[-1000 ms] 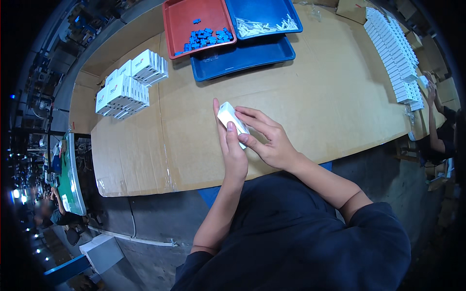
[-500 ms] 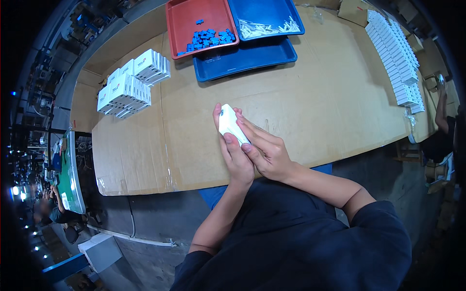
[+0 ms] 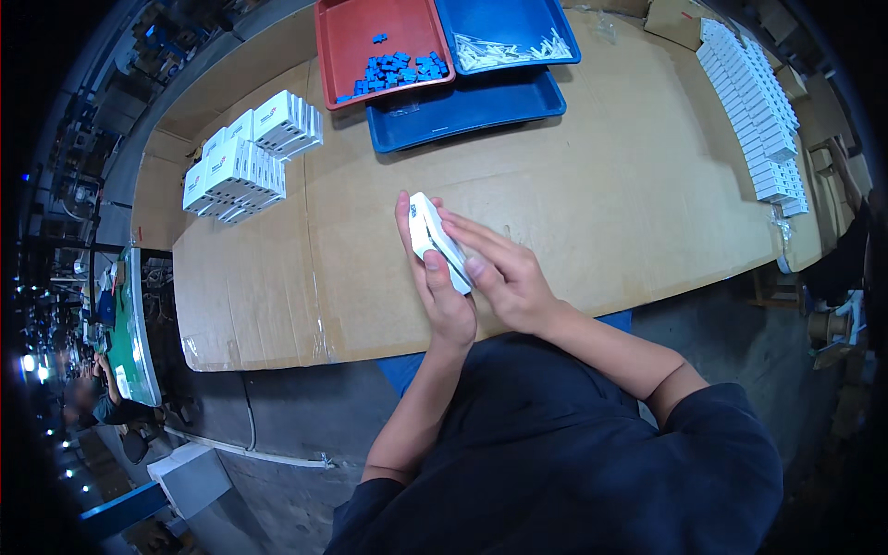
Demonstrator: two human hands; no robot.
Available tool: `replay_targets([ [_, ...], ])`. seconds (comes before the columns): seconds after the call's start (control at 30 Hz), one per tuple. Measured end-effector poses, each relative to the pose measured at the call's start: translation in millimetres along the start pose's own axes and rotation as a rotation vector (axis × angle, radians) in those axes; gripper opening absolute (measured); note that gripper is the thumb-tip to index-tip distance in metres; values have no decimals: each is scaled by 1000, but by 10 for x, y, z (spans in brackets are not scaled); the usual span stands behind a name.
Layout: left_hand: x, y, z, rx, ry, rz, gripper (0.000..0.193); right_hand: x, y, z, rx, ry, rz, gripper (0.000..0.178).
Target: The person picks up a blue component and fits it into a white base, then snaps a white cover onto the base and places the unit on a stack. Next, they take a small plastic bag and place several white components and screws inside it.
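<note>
A small white plastic case [image 3: 421, 229] is held above the near middle of the table, with a dark gap running lengthwise between its two parts. My left hand [image 3: 448, 303] grips it from the left, thumb on the near end and fingers along the outer side. Across the right-hand part of the case lie the fingers of my right hand [image 3: 514, 285], with its thumb pressed on the near edge. A small dark detail shows at the far end of the case. What lies inside the gap is too dark to make out.
A red tray [image 3: 330, 55] with blue plastic pieces [image 3: 393, 69] stands beside a blue tray [image 3: 572, 46] of thin white parts [image 3: 509, 55]. Another blue tray [image 3: 462, 125] sits nearer. White boxes [image 3: 236, 171] are stacked left; white pieces [image 3: 754, 116] line the right of the cardboard-covered table [image 3: 592, 203].
The white case, closed-looking before, now shows a gap between its parts. My right hand has shifted slightly, its thumb moving off my left thumb onto the case. A person at the far right has moved.
</note>
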State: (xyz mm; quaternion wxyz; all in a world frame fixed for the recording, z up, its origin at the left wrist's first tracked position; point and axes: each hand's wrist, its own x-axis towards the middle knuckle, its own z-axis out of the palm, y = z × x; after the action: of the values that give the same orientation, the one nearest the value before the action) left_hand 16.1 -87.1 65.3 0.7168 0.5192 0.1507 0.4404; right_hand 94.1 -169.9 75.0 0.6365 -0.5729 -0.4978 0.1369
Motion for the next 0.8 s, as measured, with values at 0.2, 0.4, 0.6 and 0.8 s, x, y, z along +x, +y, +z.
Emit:
replay_targets([
  [0.2,10,-94,-139,407,-149,145,106,139,-154,-163,593,-25,648,50],
  [0.4,37,-92,-90,419,-140,216,122,54,-105,-79,558,-4,551,54],
  [0.6,16,-291,-183,448,-36,447,132,-41,-284,111,706,48,584,58],
  [0.8,-36,-297,-208,390,72,448,115,-100,-240,204,590,39,456,60],
])
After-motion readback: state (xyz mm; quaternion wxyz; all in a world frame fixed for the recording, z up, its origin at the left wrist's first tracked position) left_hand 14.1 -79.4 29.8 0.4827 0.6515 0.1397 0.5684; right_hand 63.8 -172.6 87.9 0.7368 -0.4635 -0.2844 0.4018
